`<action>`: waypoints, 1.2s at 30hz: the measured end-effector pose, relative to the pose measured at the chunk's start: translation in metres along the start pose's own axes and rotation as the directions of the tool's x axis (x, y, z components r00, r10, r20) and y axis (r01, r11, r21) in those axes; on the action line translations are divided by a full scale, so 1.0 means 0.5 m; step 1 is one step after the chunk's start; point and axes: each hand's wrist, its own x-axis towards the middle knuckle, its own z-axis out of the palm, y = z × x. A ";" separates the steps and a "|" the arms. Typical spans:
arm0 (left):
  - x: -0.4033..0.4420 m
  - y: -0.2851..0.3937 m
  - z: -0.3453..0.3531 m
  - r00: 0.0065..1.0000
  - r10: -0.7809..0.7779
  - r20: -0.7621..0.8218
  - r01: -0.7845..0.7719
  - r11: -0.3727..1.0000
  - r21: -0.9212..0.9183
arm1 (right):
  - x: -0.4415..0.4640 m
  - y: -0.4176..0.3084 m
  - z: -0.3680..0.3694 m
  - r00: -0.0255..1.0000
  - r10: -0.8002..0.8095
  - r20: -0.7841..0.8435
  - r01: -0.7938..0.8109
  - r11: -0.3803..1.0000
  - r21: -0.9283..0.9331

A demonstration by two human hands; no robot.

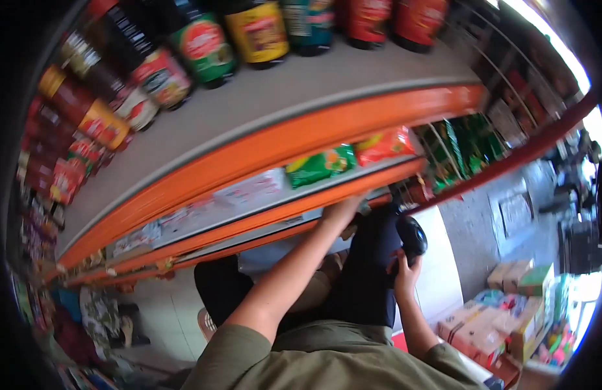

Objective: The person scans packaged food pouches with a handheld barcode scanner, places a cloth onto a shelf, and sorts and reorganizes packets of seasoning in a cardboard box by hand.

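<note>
Where right grip [405, 265] curls closed, black device [412, 235], held

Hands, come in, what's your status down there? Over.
Right hand gripping a black rounded device. Left hand at a lower orange shelf edge, fingers hidden, grip unclear. That edge blocks the view. Over.

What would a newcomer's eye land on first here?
Probably the broad orange shelf edge slanting across the upper half, with the row of brightly labelled bottles above it. Next, the green packet and red packet, side by side on the shelf below. Then, right of centre, the glossy black handheld device in the right hand.
</note>
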 end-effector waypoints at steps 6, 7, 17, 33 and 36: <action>-0.016 0.001 0.019 0.990 -0.104 -0.097 0.088 0.983 -0.160 | -0.015 -0.008 0.027 1.000 0.014 0.027 -0.010 0.989 -0.150; -0.027 0.083 -0.051 0.978 -0.207 -0.001 0.205 0.971 -0.122 | -0.002 0.026 0.011 0.995 -0.081 0.053 0.090 0.975 -0.205; -0.353 0.019 -0.301 0.991 0.045 -0.129 -0.016 0.977 0.215 | -0.036 -0.051 0.064 0.989 -0.111 0.095 0.143 0.866 -0.480; -0.438 -0.346 -0.580 0.099 -0.959 -0.264 -0.097 0.255 -0.962 | -0.036 -0.004 0.074 0.943 -0.227 0.244 0.319 0.827 -0.462; -0.428 -0.355 -0.572 -0.165 -0.957 -0.239 -0.085 0.255 -0.963 | 0.053 0.079 -0.009 0.863 -0.414 0.291 0.504 0.661 -0.555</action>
